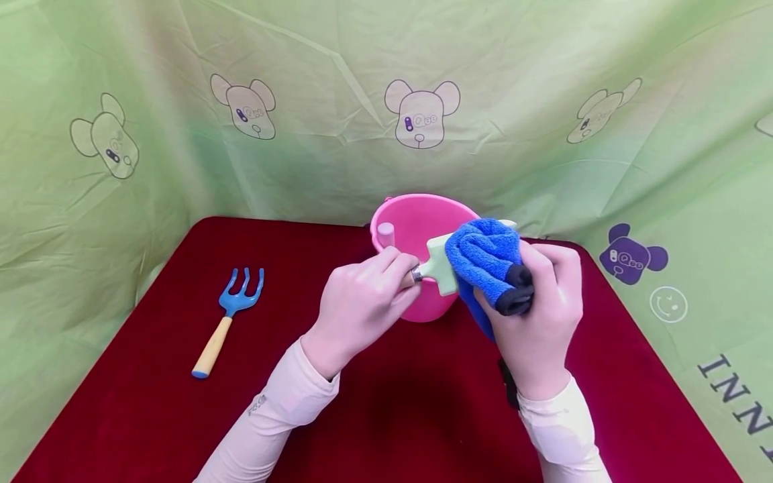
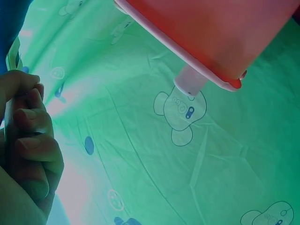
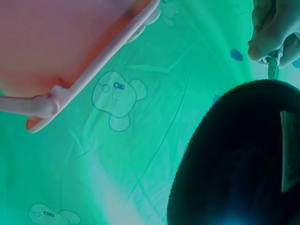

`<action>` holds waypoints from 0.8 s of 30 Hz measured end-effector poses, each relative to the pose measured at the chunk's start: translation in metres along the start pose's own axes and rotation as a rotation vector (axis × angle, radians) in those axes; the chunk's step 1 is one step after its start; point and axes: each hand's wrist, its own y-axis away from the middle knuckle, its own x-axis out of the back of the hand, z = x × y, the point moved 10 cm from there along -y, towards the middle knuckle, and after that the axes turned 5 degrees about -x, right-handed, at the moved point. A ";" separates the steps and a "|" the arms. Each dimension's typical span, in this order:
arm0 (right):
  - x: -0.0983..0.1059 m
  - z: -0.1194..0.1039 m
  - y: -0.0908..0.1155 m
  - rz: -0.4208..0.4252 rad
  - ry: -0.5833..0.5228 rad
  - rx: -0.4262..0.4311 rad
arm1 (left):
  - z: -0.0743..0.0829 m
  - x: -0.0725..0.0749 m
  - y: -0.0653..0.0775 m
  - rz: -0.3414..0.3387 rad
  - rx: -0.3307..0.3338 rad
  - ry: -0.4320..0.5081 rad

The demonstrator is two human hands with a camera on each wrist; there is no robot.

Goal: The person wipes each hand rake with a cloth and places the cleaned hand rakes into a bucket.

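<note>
My left hand [image 1: 365, 295] grips the wooden handle of a small garden trowel with a light green blade [image 1: 443, 268], held up over the near side of a pink bucket [image 1: 417, 308]. A folded blue towel [image 1: 483, 255] with a black edge wraps part of that blade, and my right hand [image 1: 543, 322] holds the towel there. The blade's tip shows beyond the cloth. In the left wrist view, the fingers [image 2: 40, 147] curl round the handle. Seen from the right wrist, the towel [image 3: 225, 168] looks dark and hides most of the trowel.
A hand fork [image 1: 214, 342] with blue tines and a wooden handle lies at the left on the dark red tabletop [image 1: 151, 402]. A pale pink rounded end [image 1: 385, 233] sticks up at the bucket's left rim. Green printed sheeting [image 1: 326, 154] stands around the table.
</note>
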 end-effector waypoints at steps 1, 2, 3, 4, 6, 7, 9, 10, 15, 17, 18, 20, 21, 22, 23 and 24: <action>0.001 0.001 -0.001 0.002 0.005 -0.008 | 0.000 0.000 0.000 0.001 0.000 -0.002; 0.002 0.003 -0.001 0.006 0.009 -0.017 | 0.000 0.000 0.000 0.001 0.001 -0.004; 0.002 0.004 -0.002 0.007 0.015 -0.023 | 0.000 0.000 0.000 0.000 0.002 -0.004; 0.003 0.005 -0.003 0.007 0.020 -0.028 | 0.000 -0.001 0.000 -0.002 0.004 -0.004; 0.004 0.007 -0.004 0.010 0.032 -0.037 | -0.001 -0.001 0.000 -0.007 0.008 -0.004; 0.005 0.008 -0.005 0.013 0.036 -0.042 | -0.001 -0.002 0.000 -0.011 0.010 -0.003; 0.007 0.010 -0.007 0.014 0.048 -0.054 | -0.002 -0.003 0.000 -0.019 0.014 -0.003; 0.007 0.011 -0.008 0.016 0.054 -0.062 | -0.003 -0.004 0.000 -0.019 0.014 -0.005; 0.011 0.016 -0.012 0.034 0.073 -0.087 | -0.004 -0.005 0.000 -0.025 0.022 0.004; 0.012 0.018 -0.013 0.038 0.078 -0.088 | -0.005 -0.005 0.000 -0.028 0.027 0.011; 0.012 0.018 -0.013 0.040 0.080 -0.087 | -0.005 -0.005 -0.001 -0.029 0.027 0.013; 0.012 0.020 -0.014 0.037 0.086 -0.088 | -0.006 -0.005 -0.001 -0.029 0.029 0.016; 0.012 0.021 -0.014 0.037 0.088 -0.090 | -0.006 -0.005 -0.001 -0.030 0.030 0.017; 0.013 0.021 -0.015 0.039 0.090 -0.092 | -0.006 -0.005 -0.001 -0.031 0.031 0.019; 0.013 0.022 -0.015 0.040 0.090 -0.094 | -0.007 -0.005 0.000 -0.034 0.034 0.021; 0.014 0.023 -0.016 0.042 0.089 -0.097 | -0.007 -0.006 0.000 -0.037 0.037 0.025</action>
